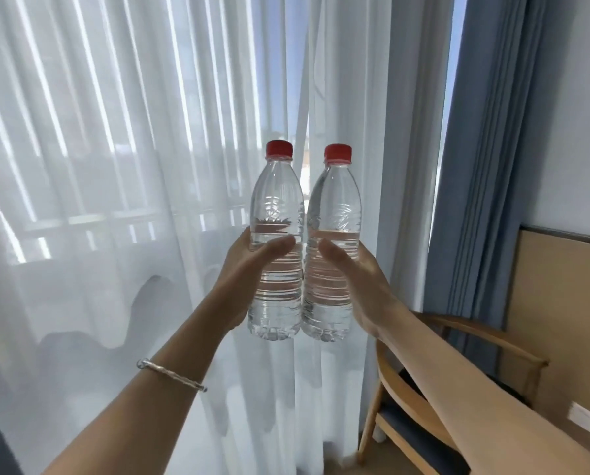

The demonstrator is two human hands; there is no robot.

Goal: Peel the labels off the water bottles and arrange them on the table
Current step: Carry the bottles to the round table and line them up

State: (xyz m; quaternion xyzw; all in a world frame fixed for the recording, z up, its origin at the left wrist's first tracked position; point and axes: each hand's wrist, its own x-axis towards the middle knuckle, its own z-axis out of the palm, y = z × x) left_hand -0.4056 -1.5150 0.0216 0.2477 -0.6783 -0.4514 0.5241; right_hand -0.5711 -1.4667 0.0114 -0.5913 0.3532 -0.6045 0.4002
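**2 bare bottles aloft, placement not yet done**

The left hand (249,269) wraps the left bottle (276,214) at mid-body, thumb across the front. The right hand (355,286) clasps the right bottle (334,207) the same way. Both bottles stand upright in the air at frame centre, side by side and touching or nearly so. The left one is at 9 o'clock of its twin.

No label shows on either bottle, so peeling looks finished and arranging is the step in hand. No table is in view. The next move likely calls for lowering both bottles and setting them down level on their bases.

Each bottle is clear thin plastic with a smooth shoulder, a ribbed lower body and a lobed base, and is roughly 2/3 full of water. Each red cap (279,148) is ridged. Behind hangs a sheer curtain (115,166), with a heavy blue curtain (485,166) at 3 o'clock and a curved wooden chair (458,337) at 5 o'clock.
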